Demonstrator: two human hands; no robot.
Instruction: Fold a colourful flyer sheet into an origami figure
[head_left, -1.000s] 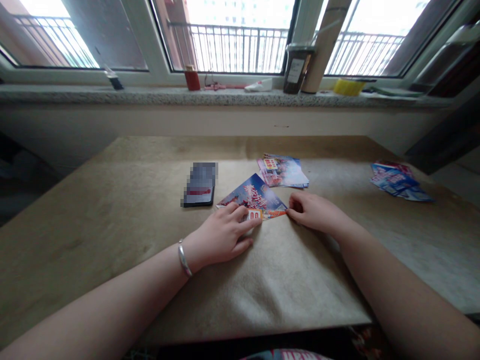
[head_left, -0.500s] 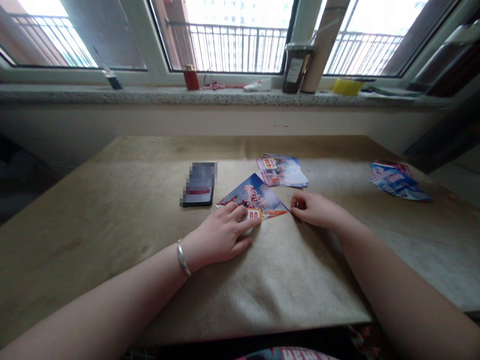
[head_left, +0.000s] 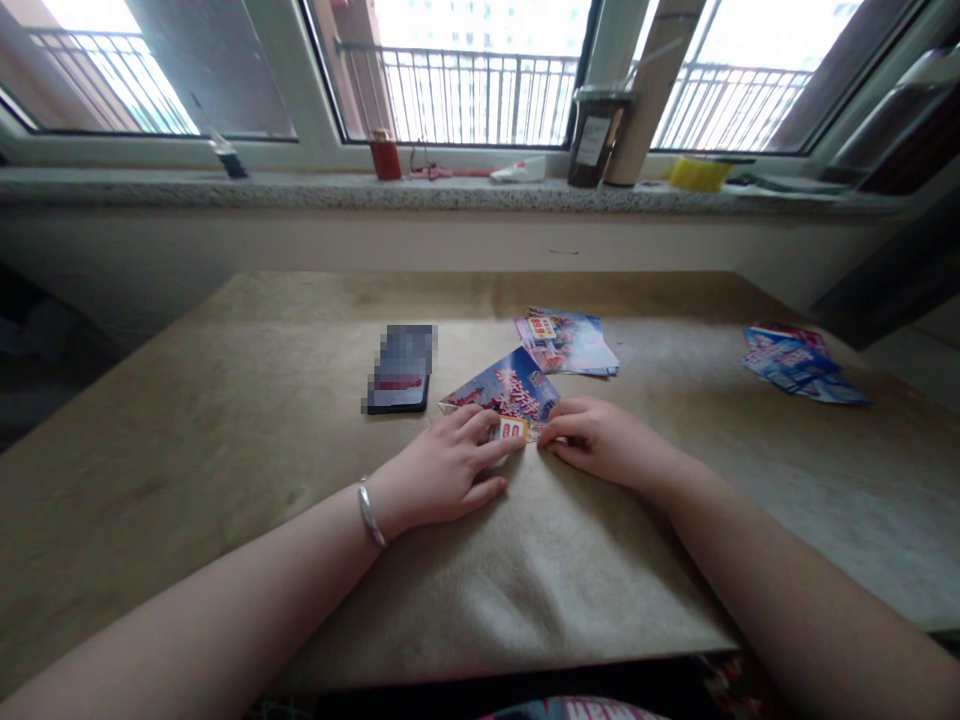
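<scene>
A colourful printed flyer [head_left: 517,385], folded into a triangle, lies on the table in front of me. Across its lower left part rests my left hand [head_left: 457,455], fingers spread and flat, with a silver bangle on the wrist. My right hand [head_left: 592,440] is closed at the flyer's lower right corner, its thumb and fingertips on the paper; that corner is hidden under them. Just behind the flyer sits a loose stack of similar flyers [head_left: 574,342]. More blue and red printed papers [head_left: 799,365], apparently folded, form a pile at the right.
A phone [head_left: 397,370] with a blurred screen lies left of the flyer. The brown table covering [head_left: 187,450] is wrinkled near the front edge. On the windowsill [head_left: 300,190] stand a red container [head_left: 385,157], a dark lidded jar [head_left: 592,140] and a yellow roll [head_left: 699,174].
My right hand has moved left along the flyer's lower edge, nearer my left hand, and now covers its right corner. My left hand stays flat on the paper.
</scene>
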